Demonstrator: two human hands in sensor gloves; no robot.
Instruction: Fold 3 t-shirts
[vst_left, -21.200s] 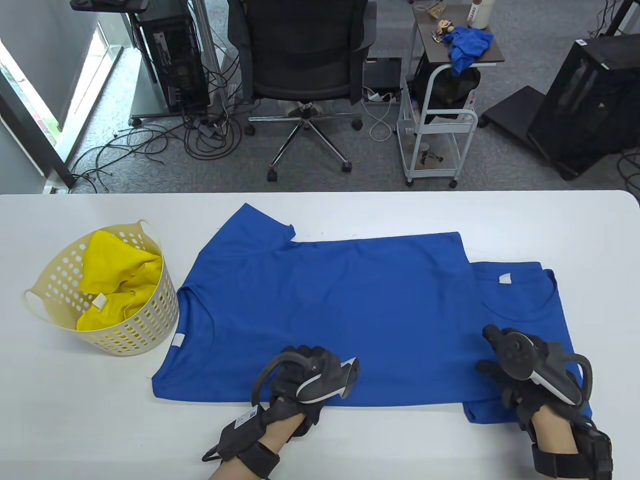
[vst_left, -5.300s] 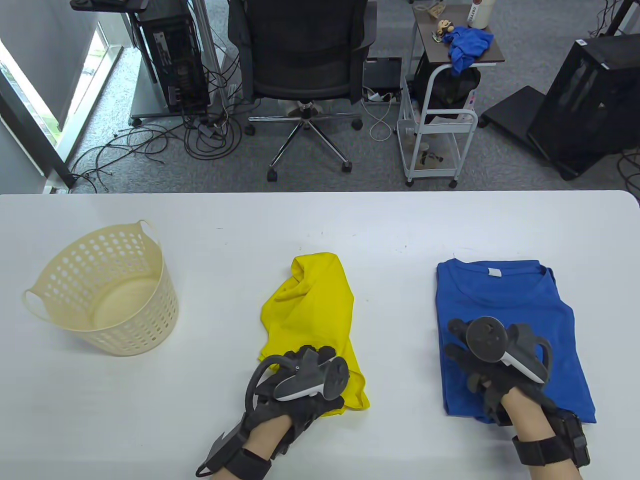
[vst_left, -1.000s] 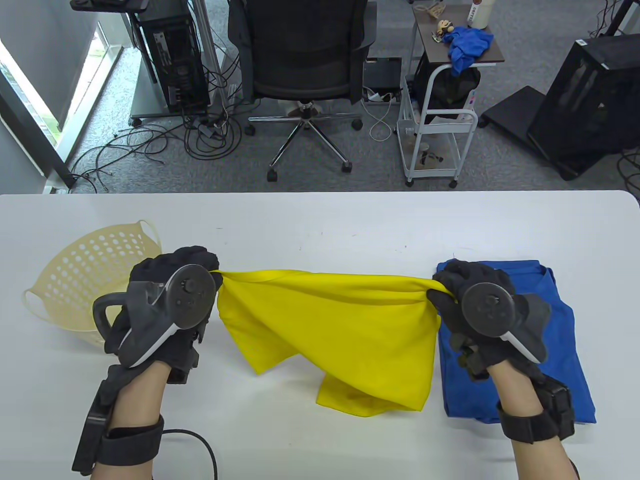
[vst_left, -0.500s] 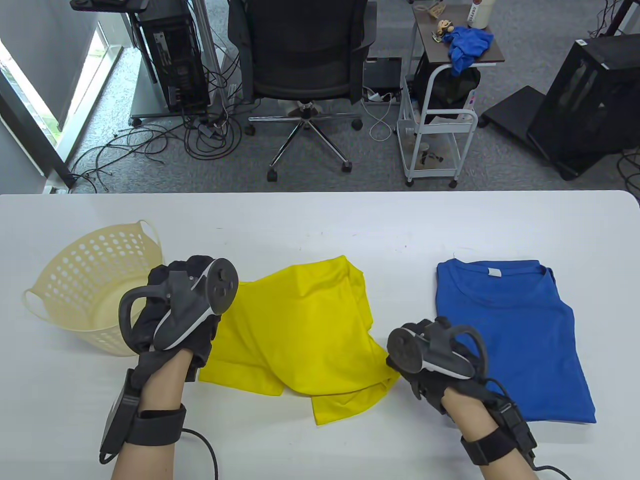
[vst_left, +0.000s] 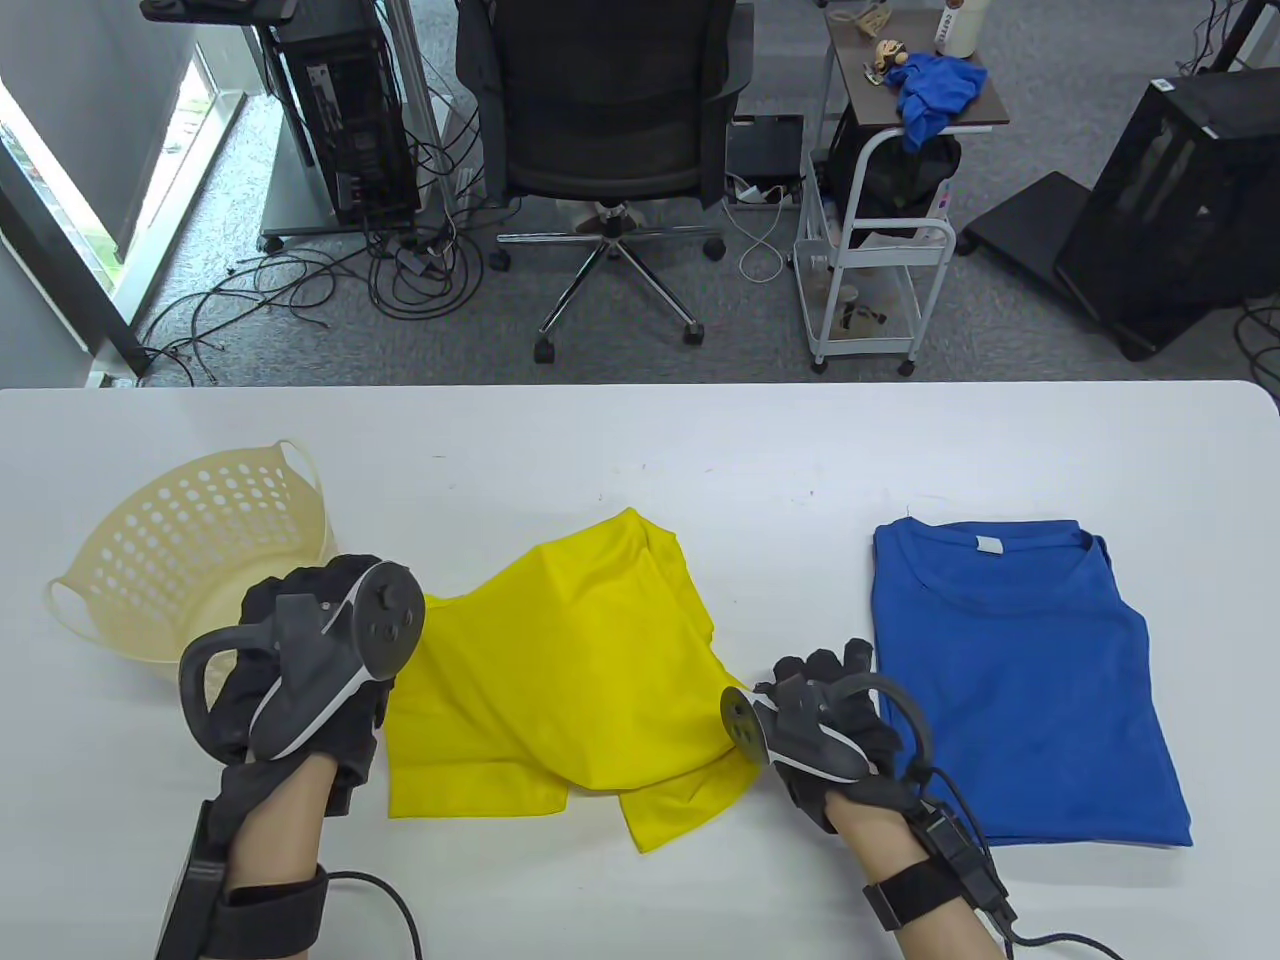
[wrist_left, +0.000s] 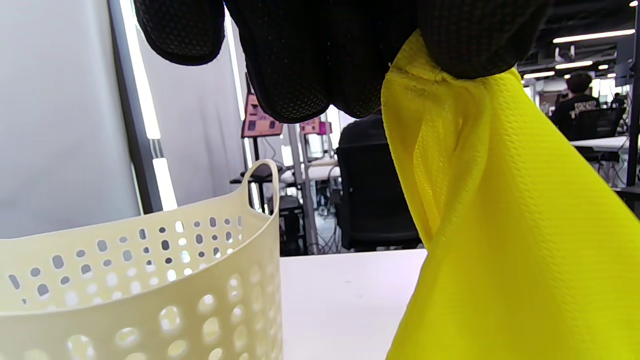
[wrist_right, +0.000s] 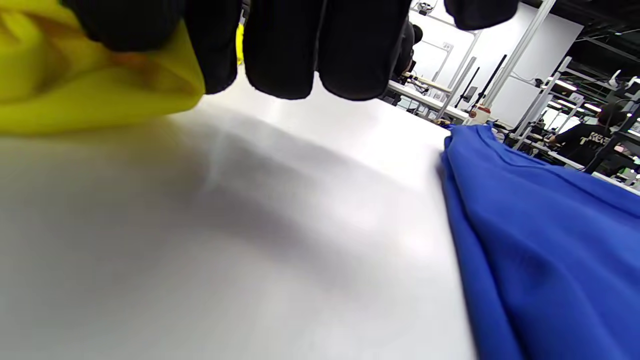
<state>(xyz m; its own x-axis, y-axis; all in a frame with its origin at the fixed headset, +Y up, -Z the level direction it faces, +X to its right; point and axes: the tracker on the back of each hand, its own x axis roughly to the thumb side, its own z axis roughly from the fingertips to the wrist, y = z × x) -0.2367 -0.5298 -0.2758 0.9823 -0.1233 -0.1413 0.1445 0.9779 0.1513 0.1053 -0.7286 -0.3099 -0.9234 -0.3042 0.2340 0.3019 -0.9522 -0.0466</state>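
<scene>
Table view: folded blue fabric t-shirt (vst_left: 1030, 690), flat at the right of the white table (vst_left: 640, 440); rumpled yellow fabric t-shirt (vst_left: 570, 690) at centre, unfolded, between left hand (vst_left: 300, 670) and right hand (vst_left: 830, 730); cream perforated plastic basket (vst_left: 170, 580) at left, no cloth showing in it. Left wrist view: gloved fingers (wrist_left: 320, 55) pinch a yellow edge, lifted off the table beside the basket. Right wrist view: fingers (wrist_right: 150, 30) curl on yellow cloth low over the table, the blue pile near. Judgement: blue folding done; yellow barely begun, to be spread first.
</scene>
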